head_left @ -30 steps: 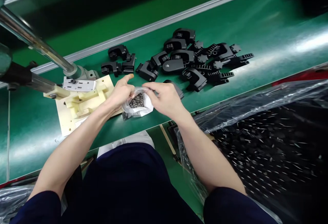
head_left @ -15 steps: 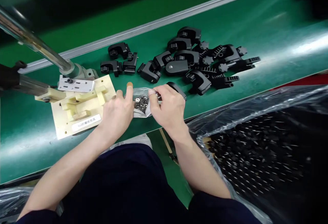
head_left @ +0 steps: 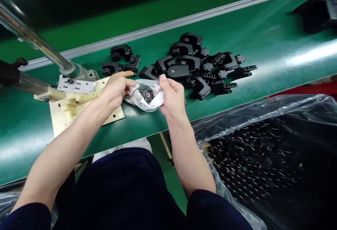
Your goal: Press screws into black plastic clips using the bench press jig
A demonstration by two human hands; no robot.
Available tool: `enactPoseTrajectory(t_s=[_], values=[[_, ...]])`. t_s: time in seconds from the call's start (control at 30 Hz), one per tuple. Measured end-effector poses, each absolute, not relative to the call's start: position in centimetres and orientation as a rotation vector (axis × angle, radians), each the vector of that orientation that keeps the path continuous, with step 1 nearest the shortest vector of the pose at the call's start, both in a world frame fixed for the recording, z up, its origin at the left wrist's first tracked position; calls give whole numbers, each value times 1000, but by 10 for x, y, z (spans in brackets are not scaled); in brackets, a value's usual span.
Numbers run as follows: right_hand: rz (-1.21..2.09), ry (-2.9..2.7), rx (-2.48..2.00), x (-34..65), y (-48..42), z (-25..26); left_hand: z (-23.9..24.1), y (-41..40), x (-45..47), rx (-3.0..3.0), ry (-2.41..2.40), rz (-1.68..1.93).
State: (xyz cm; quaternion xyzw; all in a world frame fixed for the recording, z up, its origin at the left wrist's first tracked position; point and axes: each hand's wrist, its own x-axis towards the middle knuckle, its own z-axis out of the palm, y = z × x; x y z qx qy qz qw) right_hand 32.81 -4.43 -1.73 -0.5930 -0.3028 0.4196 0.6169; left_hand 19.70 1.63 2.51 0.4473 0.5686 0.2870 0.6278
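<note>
A small clear plastic bag (head_left: pixel 144 97) of tiny dark metal parts is held up over the green belt (head_left: pixel 263 26) between both hands. My left hand (head_left: pixel 116 87) pinches the bag's left edge, fingers closed. My right hand (head_left: pixel 172 94) grips its right edge, thumb and fingers closed on the film. The bag's mouth is spread between them, showing the parts inside. Just left of the hands lies a cream jig block (head_left: pixel 79 105) with a metal plate (head_left: pixel 76 86) on it.
A heap of several black plastic clamp pieces (head_left: pixel 195 63) lies on the belt behind the hands. A press lever and steel rod (head_left: pixel 34 40) stand at the left. A plastic-lined bin of black parts (head_left: pixel 268 159) sits at the right, below the belt edge.
Both hands have lifted the bag and pulled its mouth wider apart. The view has shifted slightly.
</note>
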Motion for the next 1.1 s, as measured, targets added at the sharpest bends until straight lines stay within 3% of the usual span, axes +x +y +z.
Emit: enactPoseTrajectory(t_s=[0.13,0.27,0.47,0.63,0.9,0.97,1.1], values=[[385,-1007,-1699,328,-44,-29,9,25,207,1199,1386,630],[231,-1301,-1959,328,-52,-36,10,9,204,1551,1418,632],[-143,-1604,-1687,335,-72,-26,25,-45,186,2567,1450,437],[136,-1991,-1760,341,-60,-17,15,-51,196,2399,1580,179],[547,-1271,-1846,348,-60,-26,28,-6,173,1565,1459,852],[565,-1289,-1855,343,-67,-25,37,-4,170,1600,1460,916],[462,-1470,-1909,332,-72,-21,41,-26,179,2135,1375,617]])
